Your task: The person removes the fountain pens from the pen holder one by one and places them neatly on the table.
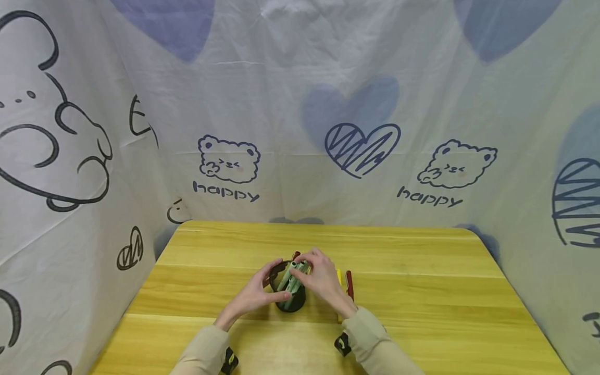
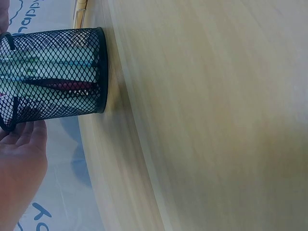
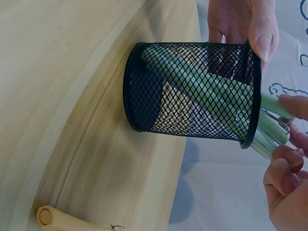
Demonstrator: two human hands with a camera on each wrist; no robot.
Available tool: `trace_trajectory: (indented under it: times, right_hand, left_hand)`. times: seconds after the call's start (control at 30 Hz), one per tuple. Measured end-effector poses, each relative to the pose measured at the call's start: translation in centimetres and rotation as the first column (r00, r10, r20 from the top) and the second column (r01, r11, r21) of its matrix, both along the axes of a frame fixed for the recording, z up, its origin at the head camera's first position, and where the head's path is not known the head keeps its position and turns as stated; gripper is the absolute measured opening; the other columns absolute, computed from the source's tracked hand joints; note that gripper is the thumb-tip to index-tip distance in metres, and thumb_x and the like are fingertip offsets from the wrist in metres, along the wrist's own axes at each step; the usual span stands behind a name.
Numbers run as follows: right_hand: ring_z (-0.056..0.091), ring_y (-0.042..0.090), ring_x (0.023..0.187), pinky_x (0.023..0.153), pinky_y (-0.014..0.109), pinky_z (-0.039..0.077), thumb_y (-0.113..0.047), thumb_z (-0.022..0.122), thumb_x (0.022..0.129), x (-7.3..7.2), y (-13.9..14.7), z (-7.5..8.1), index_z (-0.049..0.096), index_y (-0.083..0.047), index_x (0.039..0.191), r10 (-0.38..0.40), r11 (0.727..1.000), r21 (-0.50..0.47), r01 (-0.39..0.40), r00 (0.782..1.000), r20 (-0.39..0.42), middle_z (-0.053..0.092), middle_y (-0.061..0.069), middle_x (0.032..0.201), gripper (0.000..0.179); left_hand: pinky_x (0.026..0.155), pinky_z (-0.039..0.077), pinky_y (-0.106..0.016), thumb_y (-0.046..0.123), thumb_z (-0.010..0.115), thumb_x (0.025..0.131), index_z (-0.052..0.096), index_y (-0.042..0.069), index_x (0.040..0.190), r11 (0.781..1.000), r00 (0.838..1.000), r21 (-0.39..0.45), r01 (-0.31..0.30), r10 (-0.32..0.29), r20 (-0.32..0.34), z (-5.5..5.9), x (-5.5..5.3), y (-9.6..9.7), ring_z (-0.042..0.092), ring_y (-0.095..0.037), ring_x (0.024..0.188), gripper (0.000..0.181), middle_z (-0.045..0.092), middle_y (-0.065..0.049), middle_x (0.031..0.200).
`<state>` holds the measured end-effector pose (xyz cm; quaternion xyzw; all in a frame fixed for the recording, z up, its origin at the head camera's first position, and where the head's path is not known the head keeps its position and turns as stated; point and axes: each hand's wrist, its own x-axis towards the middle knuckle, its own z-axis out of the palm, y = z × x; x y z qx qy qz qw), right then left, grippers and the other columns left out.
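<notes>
A black mesh pen cup [image 1: 291, 304] stands on the table, and green pens [image 3: 275, 127] lean inside it with their ends above the rim. My left hand [image 1: 257, 292] grips the cup from its left side; in the right wrist view its thumb [image 3: 263, 45] lies on the rim. Over the opening, my right hand [image 1: 323, 276] pinches the ends of the green pens; how many it holds I cannot tell. A red pen end [image 1: 296, 255] shows at the back of the cup. Through the mesh [image 2: 57, 103], the left wrist view shows a dark and reddish pen among the green ones.
To the right of the cup, a red pen [image 1: 350, 286] and a yellow pen [image 1: 339, 273], partly behind my right forearm, lie on the wooden table [image 1: 422, 291]. Printed white cloth [image 1: 281, 104] hangs behind and at both sides. Black devices [image 1: 229, 360] are at both wrists.
</notes>
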<state>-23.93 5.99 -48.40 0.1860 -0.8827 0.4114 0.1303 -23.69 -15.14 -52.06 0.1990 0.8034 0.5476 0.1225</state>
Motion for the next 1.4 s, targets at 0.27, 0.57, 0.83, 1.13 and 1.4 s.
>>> trace_trajectory:
  times: [0.27,0.57,0.83,1.13,1.4]
  right_hand:
    - [0.038,0.007,0.066,0.059,0.020,0.031,-0.020,0.079,0.084,-0.1,-0.1,0.0,0.073,-0.012,0.092,0.000,0.999,-0.038,0.000,1.000,0.015,0.056,0.007,0.080,0.012]
    - [0.042,0.006,0.063,0.058,0.017,0.036,-0.014,0.075,0.088,0.0,0.2,-0.1,0.073,-0.007,0.096,0.033,0.987,-0.153,-0.037,0.999,-0.030,0.056,0.012,0.079,0.011]
    - [0.048,0.004,0.069,0.057,0.015,0.044,-0.009,0.073,0.091,0.5,0.7,-0.1,0.070,-0.004,0.098,0.053,0.947,-0.316,-0.061,0.998,-0.033,0.057,0.014,0.084,0.009]
    - [0.065,0.017,0.084,0.058,0.017,0.051,-0.009,0.069,0.095,1.1,1.5,0.5,0.066,-0.002,0.109,0.082,0.876,-0.481,-0.026,0.992,0.096,0.065,0.017,0.107,0.015]
    - [0.066,0.005,0.077,0.064,0.018,0.055,-0.004,0.064,0.097,1.4,2.2,0.5,0.059,0.008,0.114,0.124,0.758,-0.651,0.016,0.978,0.168,0.065,0.032,0.103,0.022]
  left_hand:
    - [0.122,0.027,-0.062,0.026,0.079,0.088,0.024,0.001,0.159,1.000,1.000,0.008,-0.002,0.002,0.002,0.1,0.0,0.0,0.032,-0.041,0.150,0.093,0.034,-0.018,0.162]
    - [0.122,0.026,-0.062,0.026,0.080,0.087,0.025,0.001,0.158,1.000,1.000,0.005,-0.009,0.009,0.000,0.0,0.0,0.0,0.033,-0.041,0.149,0.093,0.035,-0.018,0.162]
    - [0.121,0.028,-0.061,0.025,0.080,0.087,0.027,0.005,0.158,1.000,1.000,0.014,-0.014,0.014,0.008,0.0,0.1,0.1,0.035,-0.041,0.148,0.091,0.035,-0.018,0.162]
    - [0.121,0.029,-0.061,0.025,0.080,0.087,0.028,0.004,0.158,1.000,1.000,0.008,-0.023,0.023,0.007,-0.2,0.0,0.1,0.037,-0.041,0.147,0.091,0.035,-0.017,0.162]
    - [0.121,0.029,-0.061,0.026,0.081,0.086,0.029,0.008,0.158,1.000,1.000,0.005,-0.022,0.022,0.001,-0.1,0.0,0.1,0.037,-0.040,0.147,0.090,0.035,-0.016,0.162]
